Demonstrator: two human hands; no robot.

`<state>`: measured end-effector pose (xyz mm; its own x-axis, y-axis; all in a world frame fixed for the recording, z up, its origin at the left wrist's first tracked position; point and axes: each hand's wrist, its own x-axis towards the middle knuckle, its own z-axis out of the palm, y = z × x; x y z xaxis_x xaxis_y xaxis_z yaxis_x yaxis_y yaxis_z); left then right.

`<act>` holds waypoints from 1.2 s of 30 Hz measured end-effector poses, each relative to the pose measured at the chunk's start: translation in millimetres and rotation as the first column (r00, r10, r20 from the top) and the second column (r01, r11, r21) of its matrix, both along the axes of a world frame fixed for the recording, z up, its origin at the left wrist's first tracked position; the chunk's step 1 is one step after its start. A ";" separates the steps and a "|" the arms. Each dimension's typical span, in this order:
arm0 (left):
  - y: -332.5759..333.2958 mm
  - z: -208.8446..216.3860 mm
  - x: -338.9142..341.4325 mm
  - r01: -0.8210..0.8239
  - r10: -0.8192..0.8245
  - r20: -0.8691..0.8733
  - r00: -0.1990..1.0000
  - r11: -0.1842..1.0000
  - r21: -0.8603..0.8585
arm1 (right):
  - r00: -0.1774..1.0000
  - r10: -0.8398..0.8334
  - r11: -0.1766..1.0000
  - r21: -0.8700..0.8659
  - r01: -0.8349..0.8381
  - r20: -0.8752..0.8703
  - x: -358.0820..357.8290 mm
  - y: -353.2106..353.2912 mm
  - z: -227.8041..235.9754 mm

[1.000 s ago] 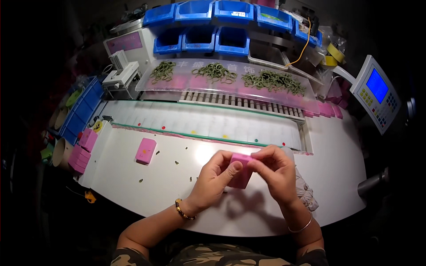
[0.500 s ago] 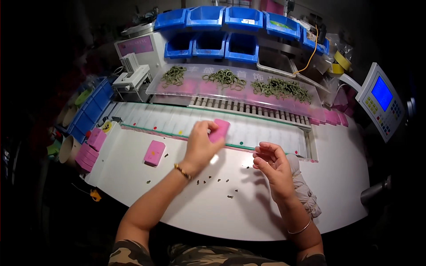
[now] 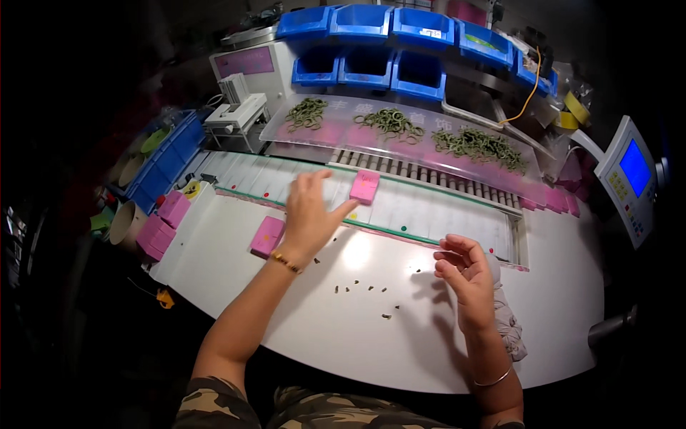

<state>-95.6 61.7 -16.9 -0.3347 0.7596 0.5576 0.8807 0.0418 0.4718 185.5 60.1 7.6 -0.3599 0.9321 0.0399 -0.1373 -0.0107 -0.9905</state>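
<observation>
A pink rectangular block (image 3: 365,186) lies on the white slatted track with a green edge. Just left of it is my left hand (image 3: 309,214), empty, its thumb and fingers spread apart. Another pink block (image 3: 267,237) rests on the white table beside my left wrist, partly covered by it. My right hand (image 3: 466,280) hovers over the table at the right, fingers loosely curled and thumb apart, with nothing visible in it. Between my hands, several small dark pieces (image 3: 371,288) are scattered on the table. A bunched grey cloth (image 3: 509,325) lies beside my right forearm.
Behind the track, a clear panel (image 3: 343,141) carries piles of greenish rings (image 3: 468,146). Blue bins (image 3: 421,28) stand in two rows at the back. Pink blocks (image 3: 155,237) are stacked at left. A control panel with a blue screen (image 3: 634,168) rises at right.
My left hand has let go of the pink block, which now lies on the track, and has drawn away to the left. My right hand keeps its loose curl. The whole view has shifted slightly.
</observation>
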 end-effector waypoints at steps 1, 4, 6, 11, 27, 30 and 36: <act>-17.0 2.0 -12.0 -0.036 0.034 -0.074 0.997 0.999 -0.027 | 1.000 -0.004 1.000 0.008 0.004 0.000 1.6 0.4 1.1; -75.6 6.8 -44.0 -0.206 0.175 -0.157 0.972 0.955 -0.211 | 1.000 0.022 1.000 -0.007 -0.022 -0.007 -3.1 -0.1 4.4; -96.8 1.7 -57.1 -0.173 0.160 -0.068 0.985 0.928 -0.329 | 0.999 0.035 0.999 -0.006 -0.035 -0.016 -5.2 -0.4 5.1; -98.4 19.4 -18.9 0.138 0.028 0.472 0.881 0.939 -0.314 | 0.991 0.135 0.991 -0.018 -0.135 0.007 -11.8 -7.1 3.0; -30.3 39.8 84.0 0.917 -0.651 0.749 0.122 0.362 0.165 | 0.962 0.150 0.832 0.496 -0.248 0.228 8.7 0.6 18.3; -33.7 35.3 89.0 0.872 -0.542 0.840 0.036 0.427 0.238 | 0.963 0.185 0.871 0.420 -0.253 0.196 10.5 4.9 20.7; -35.3 23.3 98.1 0.679 -0.455 0.890 -0.032 0.643 0.354 | 0.989 0.043 0.998 0.060 -0.035 -0.141 6.5 5.7 16.1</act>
